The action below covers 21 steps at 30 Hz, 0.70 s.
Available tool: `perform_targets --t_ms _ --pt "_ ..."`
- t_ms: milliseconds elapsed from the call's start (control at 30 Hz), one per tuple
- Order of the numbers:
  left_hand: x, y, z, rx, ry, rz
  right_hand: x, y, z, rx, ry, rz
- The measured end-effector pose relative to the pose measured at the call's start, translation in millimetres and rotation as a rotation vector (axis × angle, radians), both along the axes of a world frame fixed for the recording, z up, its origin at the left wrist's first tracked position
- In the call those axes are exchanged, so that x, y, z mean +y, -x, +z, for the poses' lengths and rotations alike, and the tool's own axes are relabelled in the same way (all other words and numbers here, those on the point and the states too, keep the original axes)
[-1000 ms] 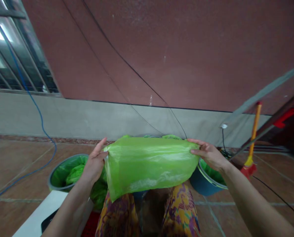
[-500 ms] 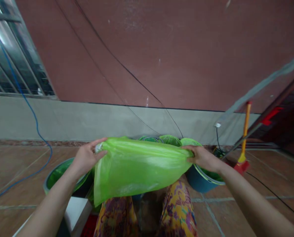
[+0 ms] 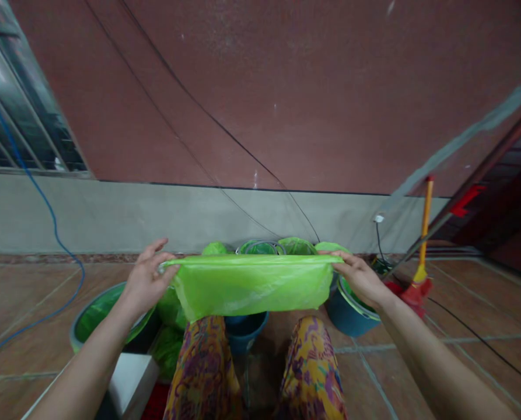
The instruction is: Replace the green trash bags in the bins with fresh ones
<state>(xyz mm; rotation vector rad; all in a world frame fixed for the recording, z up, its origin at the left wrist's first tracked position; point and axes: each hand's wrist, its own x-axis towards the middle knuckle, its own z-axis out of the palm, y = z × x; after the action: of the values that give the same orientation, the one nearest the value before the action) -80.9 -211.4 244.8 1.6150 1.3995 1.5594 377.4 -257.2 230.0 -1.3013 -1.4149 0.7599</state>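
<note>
A thin green plastic bag is stretched flat between my two hands at chest height, above my knees in patterned yellow and purple trousers. My left hand pinches the bag's left top corner with thumb and fingers, the other fingers raised. The right top corner is pinched by my right hand. Below the bag stands a small blue bucket.
A grey bin lined with green plastic stands left; a blue bin with a green liner stands right. More green-lined buckets sit by the wall. A broom with an orange handle leans at right. A blue cable hangs left.
The bag has been pulled taut and turned flatter, so less of it hangs down. Both hands moved slightly outward and the view tilted down, revealing the blue bucket between my knees.
</note>
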Motion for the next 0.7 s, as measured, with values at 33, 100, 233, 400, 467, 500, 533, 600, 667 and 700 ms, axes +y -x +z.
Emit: perform_targets --t_ms 33,100,233,400,467,500,533,600,667,700 --pt "-1 -1 -0.3 -0.068 0.047 -0.05 -1 5 -3.8 0.134 0.011 -0.01" --pt "-2 -5 -2.0 -0.111 0.127 -0.1 0 16 -11.9 0.322 0.014 -0.07" --pt "1 -13 -6.4 0.195 0.055 0.112 11 34 -25.5 0.389 -0.037 -0.262" --pt "10 -14 -13.6 0.62 0.07 0.296 28 35 -35.3 0.214 -0.002 -0.281" --pt "15 -11 -18.1 0.698 0.118 0.286 28 35 -37.5 0.253 0.11 -0.219" --pt "17 -9 -20.2 0.723 0.144 0.296 26 36 -38.6 0.306 0.183 -0.149" --pt "19 -7 -22.0 0.743 0.172 0.318 22 38 -40.0 0.368 0.257 -0.054" --pt "23 -3 -24.0 0.781 0.229 0.381 15 42 -45.3 0.476 0.362 0.139" --pt "28 -1 -23.7 0.828 0.289 0.441 13 51 -56.2 0.505 0.402 0.234" --pt "30 0 -22.7 0.856 0.318 0.461 15 57 -64.2 0.483 0.401 0.23"
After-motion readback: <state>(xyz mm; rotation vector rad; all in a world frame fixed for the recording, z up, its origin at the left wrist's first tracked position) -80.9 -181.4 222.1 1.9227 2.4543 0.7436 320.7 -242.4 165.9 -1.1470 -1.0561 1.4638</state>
